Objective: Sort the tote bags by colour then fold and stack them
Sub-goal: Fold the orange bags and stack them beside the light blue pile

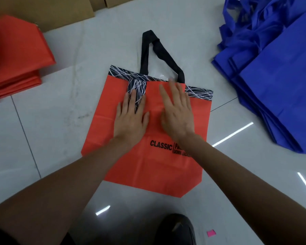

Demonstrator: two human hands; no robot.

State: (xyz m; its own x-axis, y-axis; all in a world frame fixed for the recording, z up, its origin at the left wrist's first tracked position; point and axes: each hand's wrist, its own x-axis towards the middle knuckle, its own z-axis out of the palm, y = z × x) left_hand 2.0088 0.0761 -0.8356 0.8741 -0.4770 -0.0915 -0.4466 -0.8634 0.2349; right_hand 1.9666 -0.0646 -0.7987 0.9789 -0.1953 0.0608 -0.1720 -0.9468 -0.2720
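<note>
An orange tote bag lies flat on the white tiled floor, with a black-and-white scribble band along its top and "CLASSIC" printed in black. Its black handle stretches away from me. My left hand presses flat on the bag, fingers straight, over a patterned strap folded down onto the orange face. My right hand lies flat beside it, fingers straight and slightly blurred, reaching the top edge. A stack of folded orange bags sits at the far left. A heap of blue bags fills the right side.
Brown cardboard boxes stand at the back left. A dark shoe shows at the bottom edge, with a small pink scrap beside it. White tiled floor surrounds the bag.
</note>
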